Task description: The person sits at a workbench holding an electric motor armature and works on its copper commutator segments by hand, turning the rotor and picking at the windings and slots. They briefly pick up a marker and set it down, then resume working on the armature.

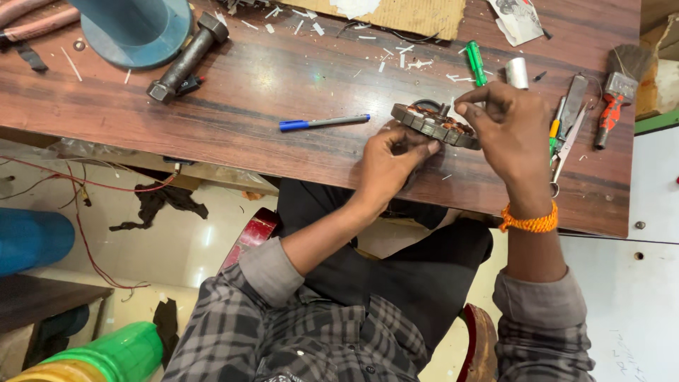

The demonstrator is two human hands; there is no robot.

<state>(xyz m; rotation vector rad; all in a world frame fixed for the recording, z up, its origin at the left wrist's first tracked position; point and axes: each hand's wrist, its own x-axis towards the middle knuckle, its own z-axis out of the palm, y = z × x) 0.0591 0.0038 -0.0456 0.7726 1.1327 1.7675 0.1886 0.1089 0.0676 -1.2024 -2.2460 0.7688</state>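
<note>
A round metal motor stator [433, 124] with copper windings rests tilted on the dark wooden table [283, 78]. My left hand [392, 161] grips its near rim with fingers curled under it. My right hand [506, 131] is above its right side, thumb and fingertips pinched together on the top edge of the windings. An orange thread band circles my right wrist.
A blue-capped pen [322, 122] lies left of the stator. A large bolt [187, 56] and a blue round base [134, 28] sit at the far left. A green screwdriver [475, 62], scissors [566, 145], a brush [615, 92] and a cardboard sheet [396, 14] lie at the right and back.
</note>
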